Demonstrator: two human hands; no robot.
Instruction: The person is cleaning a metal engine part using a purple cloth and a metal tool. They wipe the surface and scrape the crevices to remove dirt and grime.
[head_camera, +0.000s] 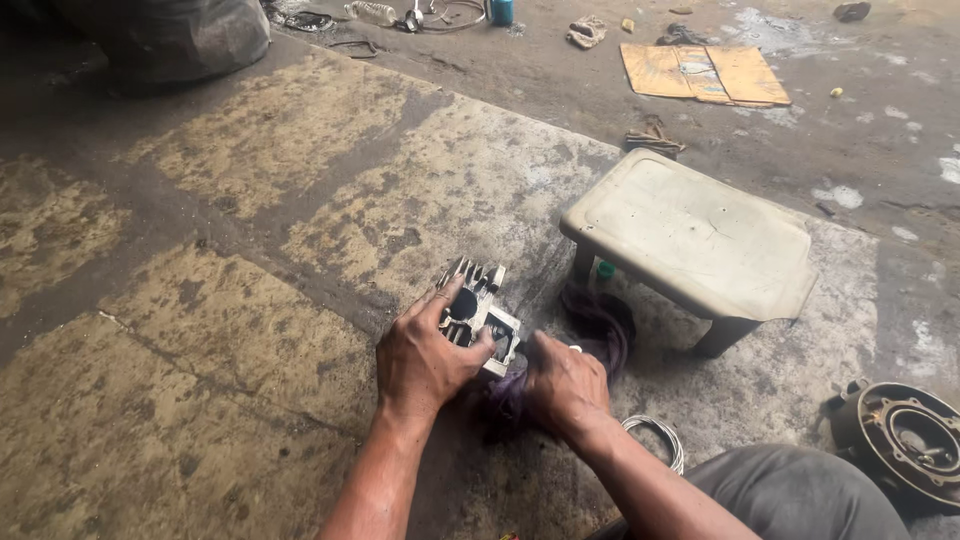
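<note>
A small finned metal engine part (484, 302) rests on the stained concrete floor in the lower middle of the view. My left hand (425, 355) grips it from the left, thumb and fingers around its body. My right hand (563, 385) is just to its right, closed on a dark purple rag (600, 330) that trails toward a low stool. The rag's lower part is bunched under my right hand, next to the metal part.
A low dirty plastic stool (690, 235) stands just right of the hands. A round metal housing (905, 440) lies at the lower right, a wire coil (660, 438) beside my right forearm. Flattened cardboard (705, 72) and scraps lie far back; a dark sack (170, 35) at top left.
</note>
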